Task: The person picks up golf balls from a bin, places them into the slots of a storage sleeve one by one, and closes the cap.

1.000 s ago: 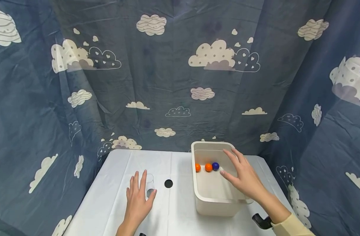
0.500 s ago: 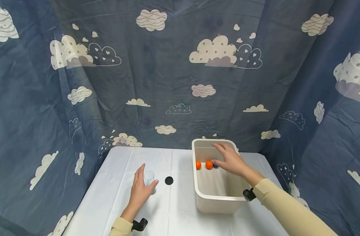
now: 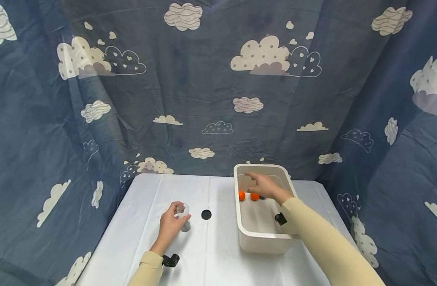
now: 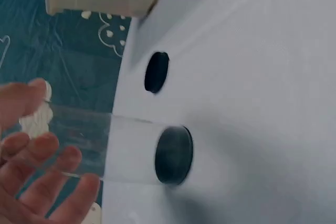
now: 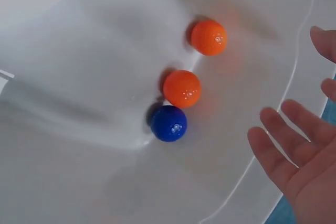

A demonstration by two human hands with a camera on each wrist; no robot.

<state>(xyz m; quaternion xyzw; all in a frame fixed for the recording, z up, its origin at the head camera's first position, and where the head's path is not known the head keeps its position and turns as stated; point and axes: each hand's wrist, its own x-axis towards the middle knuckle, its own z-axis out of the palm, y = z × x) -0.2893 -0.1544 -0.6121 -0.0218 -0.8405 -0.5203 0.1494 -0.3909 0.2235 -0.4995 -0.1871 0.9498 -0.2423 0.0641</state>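
Near the table's left middle stands a clear cylinder [image 3: 183, 211] with a dark base [image 4: 174, 155]. My left hand [image 3: 170, 225] has its thumb and fingers curled round the cylinder's upper end, and the fingers partly show through its wall in the left wrist view. Over the inside of a white bin [image 3: 265, 235], my right hand [image 3: 265, 186] hovers with fingers spread and nothing in them. Beneath it, an orange ball [image 5: 209, 37], a second orange ball [image 5: 181, 88] and a blue ball [image 5: 168, 123] lie along the bin's bottom. The head view shows the blue one mostly covered.
A flat black disc [image 3: 206, 214] lies on the white table [image 3: 218, 254] between cylinder and bin. Dark blue cloud-print curtains [image 3: 204, 91] close off the back and both sides. The bin's raised walls surround the balls.
My left hand has closed from spread fingers to a hold round the cylinder's top. My right hand has moved left and farther into the bin, above the balls.
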